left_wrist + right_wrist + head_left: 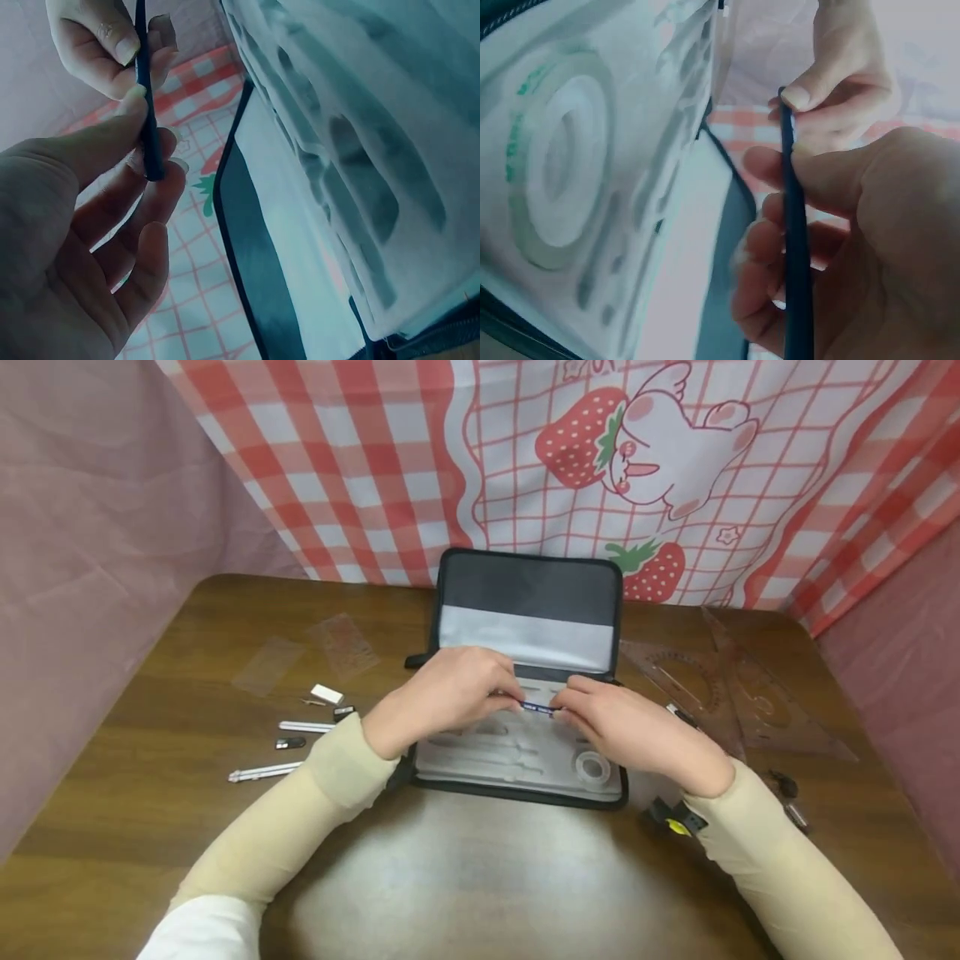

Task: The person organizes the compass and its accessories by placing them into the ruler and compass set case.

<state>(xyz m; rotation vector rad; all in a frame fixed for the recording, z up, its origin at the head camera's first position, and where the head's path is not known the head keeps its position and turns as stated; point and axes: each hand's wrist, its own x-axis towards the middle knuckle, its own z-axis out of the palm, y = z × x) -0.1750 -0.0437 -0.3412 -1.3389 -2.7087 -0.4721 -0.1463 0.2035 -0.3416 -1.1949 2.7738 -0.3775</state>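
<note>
Over an open black zip case [517,797], a slim dark-blue pencil [537,707] with pale lettering is held up between both hands. My left hand [459,693] pinches one end of it between thumb and fingers. The right hand [633,725] pinches it nearer the other end, thumb on one side and fingertips on the other. In the left wrist view the pencil [152,142] has a blunt end by the left fingers. Below the hands lies the case's pale moulded tray [480,760] with shaped hollows. A roll of clear tape [525,161] sits in the tray.
Left on the wooden table are a white eraser [327,695], a small sharpener [290,743], white pencil-like sticks [264,772] and clear templates [345,646]. To the right lie clear set squares [795,714] and a black-and-yellow item [677,821]. Checked cloth [360,460] hangs behind.
</note>
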